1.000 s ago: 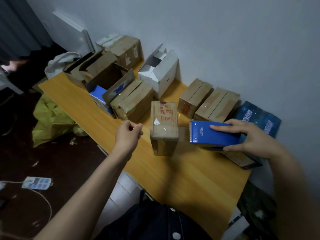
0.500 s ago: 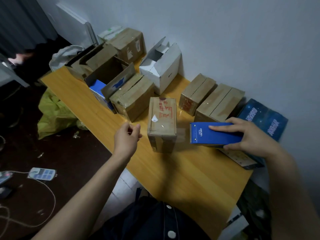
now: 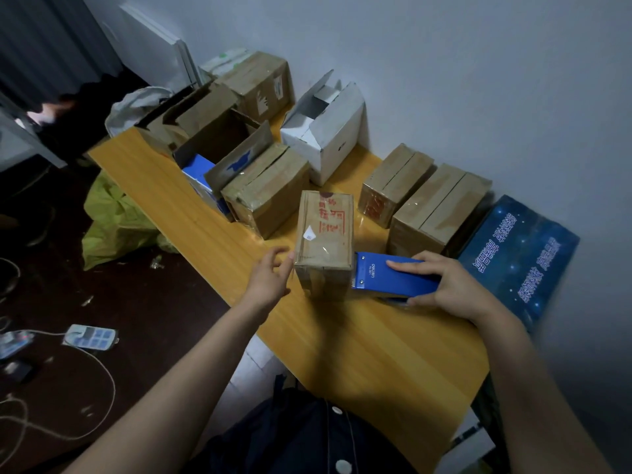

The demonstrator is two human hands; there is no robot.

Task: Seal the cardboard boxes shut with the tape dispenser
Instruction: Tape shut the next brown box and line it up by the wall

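**Dispenser at the side of the box**

The small cardboard box [image 3: 324, 230] stands on the table [image 3: 376, 354]. The right hand [image 3: 455, 285] grips the blue tape dispenser [image 3: 393, 278], with the fingers [image 3: 408, 265] laid along its top. The toothed end of the dispenser touches the right side of the box. The left hand [image 3: 270, 278] is loosely spread at the left edge of the box. It is blurred, so I cannot tell if it touches.

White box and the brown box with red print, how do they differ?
The white box has open top flaps; the brown box with red print is closed and taped. The white box is by the wall; the brown box is nearer the front of the table, the tape dispenser beside it. Both stand on it.
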